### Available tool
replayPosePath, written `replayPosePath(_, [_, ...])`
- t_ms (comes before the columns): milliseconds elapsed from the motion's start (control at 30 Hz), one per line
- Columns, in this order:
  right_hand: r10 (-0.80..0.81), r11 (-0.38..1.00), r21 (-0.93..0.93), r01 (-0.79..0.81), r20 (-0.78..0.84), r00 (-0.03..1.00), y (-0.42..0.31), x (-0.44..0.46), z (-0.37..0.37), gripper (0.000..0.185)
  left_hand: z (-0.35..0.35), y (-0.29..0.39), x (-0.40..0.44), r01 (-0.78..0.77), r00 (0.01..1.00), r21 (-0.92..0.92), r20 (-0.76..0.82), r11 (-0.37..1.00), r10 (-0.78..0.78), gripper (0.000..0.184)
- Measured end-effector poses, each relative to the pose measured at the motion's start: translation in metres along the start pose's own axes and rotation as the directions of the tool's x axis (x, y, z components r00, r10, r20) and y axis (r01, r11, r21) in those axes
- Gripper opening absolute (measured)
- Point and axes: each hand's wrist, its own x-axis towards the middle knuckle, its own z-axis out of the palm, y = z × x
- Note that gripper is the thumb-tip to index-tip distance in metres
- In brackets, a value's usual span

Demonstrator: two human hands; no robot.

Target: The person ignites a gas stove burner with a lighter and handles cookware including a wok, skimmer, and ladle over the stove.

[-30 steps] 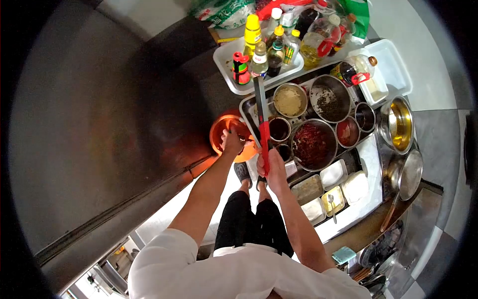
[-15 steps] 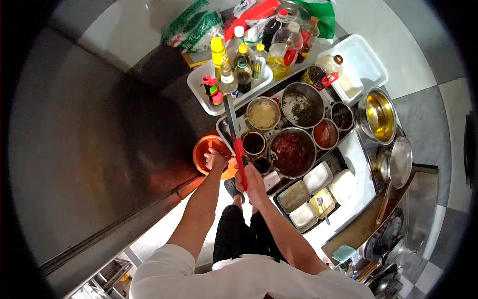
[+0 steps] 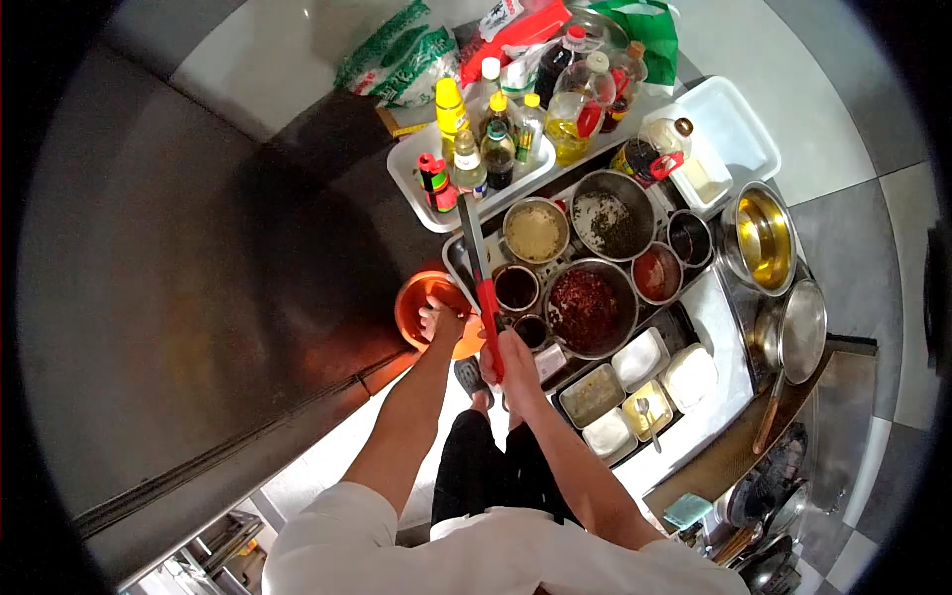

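My right hand (image 3: 512, 365) is wrapped round the red handle of a long tool (image 3: 486, 300), whose grey metal part points up towards the bottle tray. My left hand (image 3: 439, 321) reaches into an orange basin (image 3: 406, 315) on the left, with its fingers partly spread near the rim. What lies inside the basin under that hand is too dark to make out. Right of the tool are two small pots of dark liquid, the nearer one (image 3: 517, 288) close to its shaft.
Bottles stand in a white tray (image 3: 402, 188) above. To the right are a pot of red seasoning (image 3: 593, 309), a pot of white and dark seasoning (image 3: 613, 216), a bowl of yellow oil (image 3: 764, 238), a strainer (image 3: 802, 330) and small containers (image 3: 592, 395). A dark metal surface (image 3: 198, 297) fills the left.
The camera view has shifted, moving the containers left and down overall. My left hand stays at the basin with its fingers now more spread; my right hand keeps its hold on the red handle.
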Motion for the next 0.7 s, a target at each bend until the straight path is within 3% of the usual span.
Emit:
replayPosePath(100, [-0.026,1.000,-0.013,0.026,0.009,1.000,-0.009,-0.009,0.003,0.038,-0.002,0.000,-0.003,-0.028,0.999,-0.049,-0.033,0.998,0.026,0.116])
replayPosePath(167, [-0.044,0.999,0.031,0.043,0.023,0.999,-0.007,-0.007,0.001,0.036,-0.004,-0.001,-0.001,0.008,0.997,-0.069,0.071,0.998,-0.003,0.122])
replayPosePath(333, [-0.061,0.995,0.085,0.058,0.038,0.997,-0.014,-0.021,-0.002,0.038,-0.002,-0.005,-0.005,-0.032,0.999,-0.051,-0.005,0.998,0.032,0.126])
replayPosePath(400, [-0.100,0.990,0.102,0.097,0.028,0.995,-0.025,-0.037,-0.001,0.040,0.010,-0.022,-0.018,-0.242,0.946,-0.016,-0.225,0.970,0.232,0.124])
replayPosePath(433, [-0.120,0.983,0.143,0.113,0.037,0.992,-0.034,-0.050,-0.001,0.043,0.005,-0.028,-0.033,-0.336,0.913,-0.122,-0.285,0.934,0.292,0.115])
replayPosePath(500, [-0.191,0.972,0.153,0.181,0.049,0.980,-0.048,-0.074,-0.007,0.052,-0.016,-0.036,-0.065,-0.441,0.884,-0.238,-0.280,0.865,0.374,0.096])
replayPosePath(533, [-0.219,0.963,0.169,0.209,0.038,0.975,-0.056,-0.089,-0.008,0.053,-0.004,-0.046,-0.077,-0.615,0.732,-0.142,-0.469,0.775,0.495,0.087])
replayPosePath(567, [-0.254,0.956,0.142,0.255,-0.025,0.967,-0.065,-0.106,-0.006,0.053,-0.022,-0.047,-0.093,-0.520,0.849,-0.215,-0.021,0.826,0.529,0.076])
replayPosePath(600, [-0.295,0.946,0.112,0.305,-0.098,0.950,-0.073,-0.123,-0.004,0.053,0.016,-0.061,-0.096,-0.790,0.600,-0.100,-0.326,0.605,0.730,0.057])
replayPosePath(633, [-0.399,0.916,-0.007,0.401,-0.128,0.908,-0.074,-0.140,-0.007,0.052,0.046,-0.065,-0.084,-0.849,0.522,-0.087,0.013,0.521,0.853,0.039])
replayPosePath(667, [-0.445,0.895,-0.125,0.428,-0.190,0.875,-0.084,-0.165,-0.001,0.050,0.071,-0.069,-0.076,-0.907,0.357,-0.153,0.211,0.391,0.910,0.029])
replayPosePath(700, [-0.502,0.865,-0.138,0.483,-0.228,0.834,-0.083,-0.182,-0.002,0.050,0.063,-0.057,-0.110,-0.927,0.273,-0.179,0.284,0.331,0.919,0.030])
